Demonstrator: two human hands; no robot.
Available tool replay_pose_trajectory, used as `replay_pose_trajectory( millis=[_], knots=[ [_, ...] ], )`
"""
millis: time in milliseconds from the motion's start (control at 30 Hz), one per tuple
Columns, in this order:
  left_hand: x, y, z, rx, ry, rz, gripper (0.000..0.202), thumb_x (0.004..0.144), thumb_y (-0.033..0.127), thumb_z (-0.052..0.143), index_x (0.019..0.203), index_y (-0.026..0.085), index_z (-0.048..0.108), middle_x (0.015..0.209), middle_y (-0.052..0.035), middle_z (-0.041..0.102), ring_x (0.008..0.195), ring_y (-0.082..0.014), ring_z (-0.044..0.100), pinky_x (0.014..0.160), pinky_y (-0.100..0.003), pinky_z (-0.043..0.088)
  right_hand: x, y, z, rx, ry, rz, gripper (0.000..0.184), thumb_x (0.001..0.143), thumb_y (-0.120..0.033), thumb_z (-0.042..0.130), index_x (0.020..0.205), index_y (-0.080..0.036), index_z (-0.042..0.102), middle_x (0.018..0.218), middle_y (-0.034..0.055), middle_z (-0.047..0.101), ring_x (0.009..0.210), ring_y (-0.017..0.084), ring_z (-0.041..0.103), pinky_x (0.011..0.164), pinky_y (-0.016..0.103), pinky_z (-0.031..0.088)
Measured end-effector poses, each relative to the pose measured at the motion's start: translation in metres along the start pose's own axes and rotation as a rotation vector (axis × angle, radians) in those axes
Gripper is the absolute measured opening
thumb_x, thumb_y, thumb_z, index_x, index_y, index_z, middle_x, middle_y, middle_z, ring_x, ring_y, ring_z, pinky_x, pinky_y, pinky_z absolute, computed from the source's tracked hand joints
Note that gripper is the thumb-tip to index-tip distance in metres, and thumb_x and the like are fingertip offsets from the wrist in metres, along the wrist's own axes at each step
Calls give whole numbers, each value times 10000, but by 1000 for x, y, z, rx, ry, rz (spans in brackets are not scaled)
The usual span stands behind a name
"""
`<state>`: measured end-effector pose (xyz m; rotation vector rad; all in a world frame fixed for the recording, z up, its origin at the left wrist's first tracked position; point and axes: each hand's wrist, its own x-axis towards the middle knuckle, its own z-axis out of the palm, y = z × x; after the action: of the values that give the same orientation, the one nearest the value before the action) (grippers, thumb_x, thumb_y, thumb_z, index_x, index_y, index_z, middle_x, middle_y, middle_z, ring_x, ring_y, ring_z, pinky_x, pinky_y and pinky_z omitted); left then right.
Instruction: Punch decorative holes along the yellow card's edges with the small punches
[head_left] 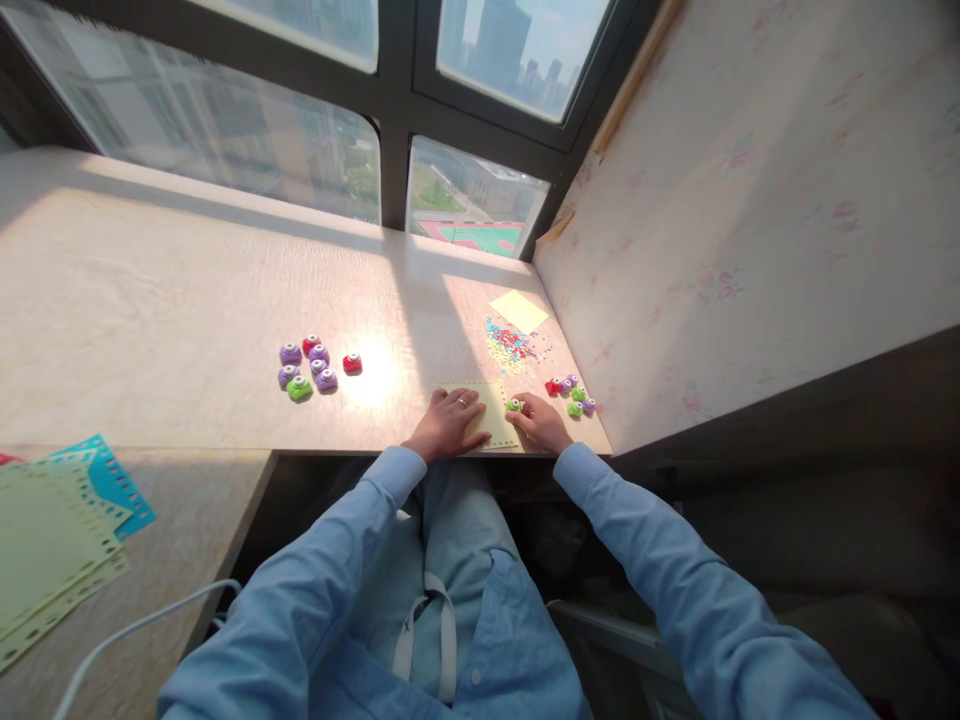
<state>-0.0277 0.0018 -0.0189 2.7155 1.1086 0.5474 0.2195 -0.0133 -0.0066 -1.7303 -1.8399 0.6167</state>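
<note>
A pale yellow sheet of paper (491, 405) with small holes punched along its edges lies at the front edge of the sill. My left hand (448, 420) rests flat on it, fingers spread, a ring on one finger. At the sheet's right edge, my right hand (536, 420) is closed around a green craft punch (514, 406) with a white button top. Whether paper sits in the punch's slot is too small to tell. Just right of that hand are several more punches, among them a red one (553, 387) and a green one (575, 409).
Several purple, red and green punches (317, 366) stand left of my hands. Red, blue and yellow paper bits (511, 343) lie beyond the sheet, beside a smaller yellow paper (519, 311). Punched sheets (52, 540) and a white cable (142, 630) are at lower left. A wall (720, 230) bounds the right.
</note>
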Motion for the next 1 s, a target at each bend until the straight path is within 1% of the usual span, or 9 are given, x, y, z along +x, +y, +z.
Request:
replay_pose_trajectory(
  millis=[100, 300, 433, 533, 633, 733, 867, 933, 1000],
  knots=[
    [0, 0, -1, -12, 0, -2, 478, 924, 583, 544, 1233, 227, 624, 1416, -143, 590, 1331, -318, 499, 1029, -512, 341, 2, 14, -3, 40, 97, 9, 317, 770, -446, 666, 960, -194, 696, 798, 20, 631, 734, 192, 571, 728, 330, 457],
    [0, 1, -3, -26, -2, -13, 479, 920, 578, 556, 1237, 226, 624, 1410, -142, 600, 1335, -315, 499, 1025, -510, 348, -1, 44, -4, 101, 478, 136, 411, 772, -433, 593, 1065, -153, 657, 656, -14, 551, 627, 190, 537, 656, 337, 467],
    [0, 1, -3, -30, 1, -15, 482, 912, 577, 569, 1237, 225, 630, 1408, -141, 602, 1327, -323, 508, 1017, -513, 357, -12, 46, 4, 141, 573, 120, 389, 798, -429, 563, 1052, -143, 634, 641, -24, 522, 582, 172, 512, 620, 320, 471],
    [0, 0, -2, -46, 15, -14, 474, 905, 576, 579, 1230, 236, 639, 1404, -135, 608, 1321, -324, 517, 1011, -516, 363, -20, 36, 10, 6, 567, 38, 341, 844, -396, 532, 1047, -152, 655, 666, 0, 575, 584, 168, 523, 627, 305, 467],
    [0, -1, -1, -73, 37, -21, 478, 888, 575, 607, 1211, 226, 655, 1381, -143, 626, 1311, -327, 530, 1011, -526, 371, -26, 23, 12, -203, 453, -96, 319, 877, -345, 524, 1086, -175, 695, 765, 36, 666, 658, 175, 588, 667, 289, 454],
    [0, -3, 0, -131, 93, -45, 496, 873, 565, 631, 1222, 213, 655, 1358, -155, 640, 1279, -326, 562, 1010, -523, 394, -29, 13, 10, -344, 336, -186, 331, 902, -323, 521, 1146, -203, 711, 829, 48, 700, 725, 179, 624, 662, 268, 426],
    [-2, -4, -3, -219, 243, -67, 428, 899, 446, 612, 1238, 187, 638, 1316, -146, 659, 1223, -290, 603, 997, -461, 444, -30, 8, 7, -385, 273, -140, 314, 886, -330, 550, 1124, -200, 708, 765, 24, 691, 709, 173, 621, 615, 260, 375],
    [-4, -4, -6, -210, 332, -113, 350, 912, 386, 575, 1180, 176, 659, 1235, -136, 691, 1156, -286, 631, 972, -454, 460, -29, 6, 7, -373, 267, -78, 259, 862, -306, 559, 1044, -207, 714, 732, 6, 680, 681, 164, 607, 599, 260, 353],
    [-5, -6, -10, -195, 424, -202, 288, 923, 353, 533, 1097, 180, 683, 1143, -120, 716, 1080, -278, 651, 945, -449, 472, -28, 5, 6, -345, 249, -43, 198, 836, -252, 554, 942, -229, 719, 742, -5, 677, 682, 158, 599, 604, 261, 354]
  ],
)
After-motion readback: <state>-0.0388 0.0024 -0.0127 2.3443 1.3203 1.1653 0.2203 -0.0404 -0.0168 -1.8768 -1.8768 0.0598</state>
